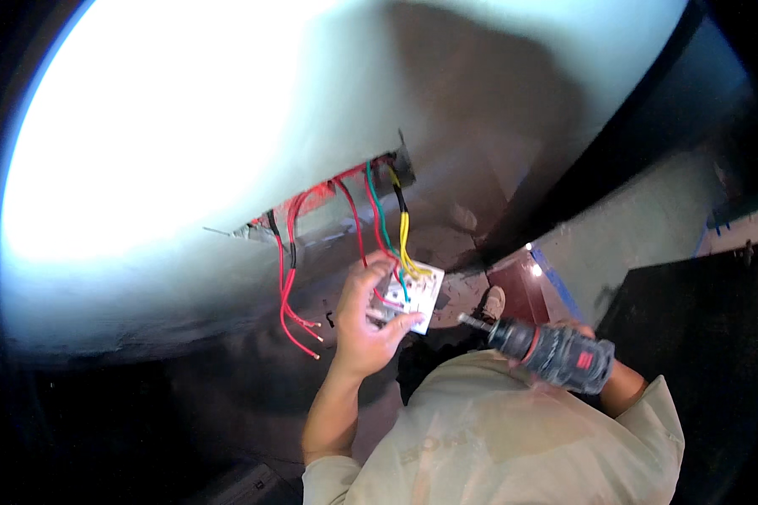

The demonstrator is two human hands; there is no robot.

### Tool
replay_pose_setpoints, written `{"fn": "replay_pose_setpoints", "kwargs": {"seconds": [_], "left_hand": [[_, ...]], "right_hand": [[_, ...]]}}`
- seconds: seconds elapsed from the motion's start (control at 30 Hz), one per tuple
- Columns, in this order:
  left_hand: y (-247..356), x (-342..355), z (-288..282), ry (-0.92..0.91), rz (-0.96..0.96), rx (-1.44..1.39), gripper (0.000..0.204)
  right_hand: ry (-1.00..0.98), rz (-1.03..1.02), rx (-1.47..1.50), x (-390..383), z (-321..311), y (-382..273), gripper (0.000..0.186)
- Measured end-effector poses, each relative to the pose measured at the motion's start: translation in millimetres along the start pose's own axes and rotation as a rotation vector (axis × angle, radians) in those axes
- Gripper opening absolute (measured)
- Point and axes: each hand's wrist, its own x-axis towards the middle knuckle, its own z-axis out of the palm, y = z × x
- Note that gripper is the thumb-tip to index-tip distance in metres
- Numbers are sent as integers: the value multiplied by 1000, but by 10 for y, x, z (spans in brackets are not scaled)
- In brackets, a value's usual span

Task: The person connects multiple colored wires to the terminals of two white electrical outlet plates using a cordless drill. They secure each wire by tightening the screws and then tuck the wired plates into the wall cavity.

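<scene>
My left hand [367, 324] is closed round the edge of a white socket or switch plate [429, 305], its wired back turned up. Red wires [358, 223], a green wire [379, 206] and yellow wires [405, 231] run from a wall opening [312, 202] down to the plate. To the right, my right hand [574, 328] grips a black and red cordless drill [556, 358], mostly hidden behind it. The drill's bit [473, 321] points left toward the plate, apart from it.
More red wires [285, 290] with bare copper ends hang loose left of my left hand. The pale wall [185, 151] is brightly lit, with a dark shadow at upper right. A shoe [494, 301] shows on the floor. A dark panel [682, 311] stands at right.
</scene>
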Motion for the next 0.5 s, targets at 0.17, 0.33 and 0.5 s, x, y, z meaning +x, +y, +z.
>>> {"fn": "replay_pose_setpoints", "kwargs": {"seconds": [0.17, 0.33, 0.5], "left_hand": [[-330, -174, -129, -2, 321, 271, 87], [-567, -666, -293, 140, 562, 330, 51], [-1268, -1503, 7, -181, -41, 174, 19]], "right_hand": [[414, -91, -345, -112, 703, -143, 34], [795, 34, -341, -371, 1618, 170, 38], [1068, 257, 157, -472, 2107, 839, 37]]}}
